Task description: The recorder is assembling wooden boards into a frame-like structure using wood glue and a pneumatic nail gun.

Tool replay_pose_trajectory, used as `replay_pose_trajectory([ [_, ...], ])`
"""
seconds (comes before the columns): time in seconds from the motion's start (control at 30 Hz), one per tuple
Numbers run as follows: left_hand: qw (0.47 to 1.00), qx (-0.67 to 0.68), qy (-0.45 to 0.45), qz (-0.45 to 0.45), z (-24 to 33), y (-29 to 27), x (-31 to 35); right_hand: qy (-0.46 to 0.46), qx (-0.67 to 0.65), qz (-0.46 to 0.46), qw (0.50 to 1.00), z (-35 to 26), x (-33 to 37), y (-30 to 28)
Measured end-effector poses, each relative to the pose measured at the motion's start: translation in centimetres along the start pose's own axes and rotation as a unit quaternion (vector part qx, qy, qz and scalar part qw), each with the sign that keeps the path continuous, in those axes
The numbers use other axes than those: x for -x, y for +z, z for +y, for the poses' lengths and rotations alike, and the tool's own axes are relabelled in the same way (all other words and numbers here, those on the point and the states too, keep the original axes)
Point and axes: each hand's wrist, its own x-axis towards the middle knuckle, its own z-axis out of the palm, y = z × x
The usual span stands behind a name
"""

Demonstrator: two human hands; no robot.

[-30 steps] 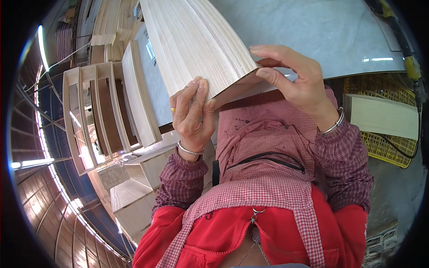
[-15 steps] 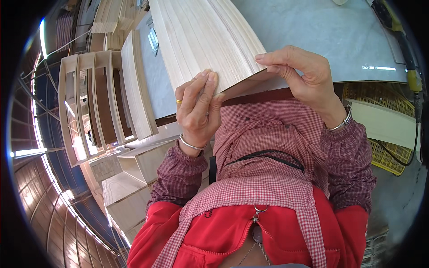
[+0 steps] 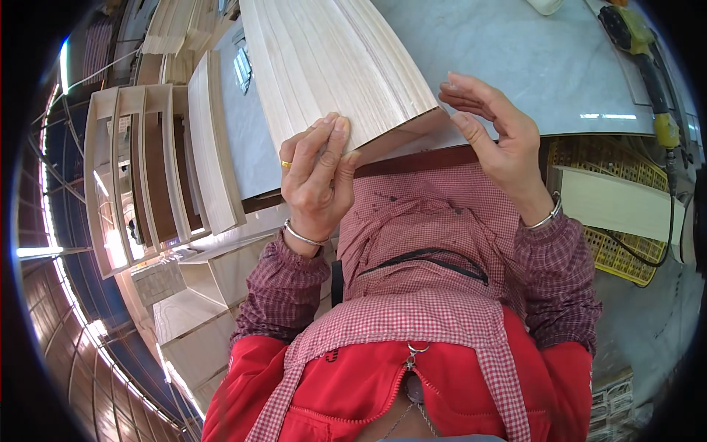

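Note:
A long, pale wooden piece (image 3: 339,66) with striped grain, boxy in shape, reaches over the near edge of the worktable (image 3: 530,59). My left hand (image 3: 317,169) grips its near left corner, fingertips lying on the top face and the thumb at the edge. By the near right corner is my right hand (image 3: 501,140), fingers and thumb spread, holding nothing. A narrow gap seems to part it from the wood. The underside of the piece is mostly hidden.
A yellow and black power tool (image 3: 626,33) lies at the table's right, its cord hanging down. Yellow crates (image 3: 626,250) hold a pale board (image 3: 611,199). Wooden frames (image 3: 140,177) and boxes (image 3: 195,317) stand at left. Small metal parts (image 3: 242,70) lie on the table.
My right hand has let go of the near right corner, its fingers opening away from the wood. My left hand keeps its hold. The whole view has shifted slightly.

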Motion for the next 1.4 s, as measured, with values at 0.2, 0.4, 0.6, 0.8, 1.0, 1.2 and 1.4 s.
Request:
replay_pose_trajectory([
  [0.2, 1.000, -0.007, -0.004, 0.001, 0.3, 0.4, -0.5, -0.064, 0.102, 0.015, 0.993, -0.4, 0.6, 0.3],
  [0.4, 1.000, -0.006, -0.004, 0.009, 0.0, 1.2, -0.6, -0.091, 0.148, 0.043, 0.984, -0.1, 0.8, 0.4],
  [0.6, 1.000, -0.007, -0.006, 0.010, -0.3, 2.1, -1.1, -0.034, 0.114, 0.043, 0.992, 0.1, 0.4, 0.4],
  [0.8, 1.000, -0.014, -0.003, 0.012, -0.3, 2.2, -1.1, -0.072, 0.141, 0.058, 0.986, 0.3, 0.0, 0.5],
  [1.0, 1.000, -0.017, 0.002, 0.007, -0.4, 1.9, -0.7, -0.041, 0.103, 0.029, 0.993, 0.0, 0.2, -0.8],
  [1.2, 1.000, -0.016, -0.006, 0.013, -0.7, 1.6, -0.2, -0.035, 0.529, 0.112, 0.841, -2.1, -4.3, -16.0],
  [1.4, 1.000, -0.015, -0.002, 0.020, -0.8, 1.4, -0.1, 0.222, 0.721, -0.003, 0.657, -1.3, -5.8, -24.8],
])
